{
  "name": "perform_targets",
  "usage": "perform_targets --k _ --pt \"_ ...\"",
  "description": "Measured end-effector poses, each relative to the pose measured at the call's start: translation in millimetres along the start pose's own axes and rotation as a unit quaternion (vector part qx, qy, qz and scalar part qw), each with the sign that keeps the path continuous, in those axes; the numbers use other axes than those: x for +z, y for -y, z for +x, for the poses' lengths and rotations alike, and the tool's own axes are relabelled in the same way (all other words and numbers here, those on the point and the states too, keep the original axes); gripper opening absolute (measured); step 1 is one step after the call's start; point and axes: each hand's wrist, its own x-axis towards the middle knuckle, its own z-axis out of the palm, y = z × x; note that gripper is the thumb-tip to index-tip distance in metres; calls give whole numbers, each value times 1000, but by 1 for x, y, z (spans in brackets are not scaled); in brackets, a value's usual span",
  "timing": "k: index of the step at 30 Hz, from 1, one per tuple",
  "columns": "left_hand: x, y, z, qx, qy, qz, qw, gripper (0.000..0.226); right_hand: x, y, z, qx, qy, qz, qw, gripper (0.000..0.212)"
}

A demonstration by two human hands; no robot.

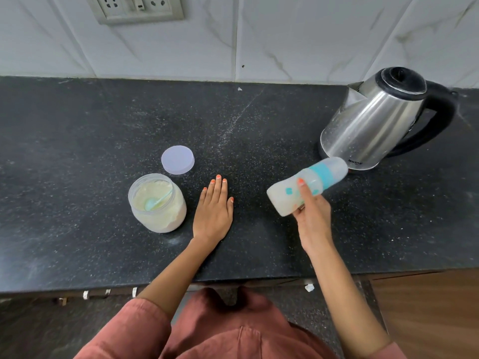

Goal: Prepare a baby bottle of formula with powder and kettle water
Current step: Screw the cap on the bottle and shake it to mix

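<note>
Holding the capped baby bottle (305, 185) tilted above the counter (77, 141), the right hand (312, 216) is wrapped tight around it, looks milky inside but it's kinda blurry; left hand (213, 211) lies flat, fingers spread, beside the open powder jar (156, 203); kettle (383, 117) sits behind.

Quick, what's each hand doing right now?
Left hand: open, flat on the countertop, holding nothing.
Right hand: closed around the tilted baby bottle.
</note>
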Motion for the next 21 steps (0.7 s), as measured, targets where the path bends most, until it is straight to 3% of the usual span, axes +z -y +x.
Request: perform_targets --k 4,9,11,15,19,21 --pt "1 1 1 -1 2 8 1000 66 -2 -14 -21 11 129 -217 968 17" --pt "0 0 1 -5 2 -2 1000 52 3 1 -1 7 -4 40 999 17" --pt "1 0 1 -4 1 0 1000 52 5 -6 -5 -4 6 -12 1000 22" --pt "3 1 2 -5 1 3 1000 58 3 -22 -25 -11 105 -188 976 15" --pt "1 0 1 -6 -1 3 1000 55 10 -8 -8 2 10 23 1000 11" --pt "2 1 0 -7 1 2 1000 52 12 -8 -6 5 -5 41 999 17"
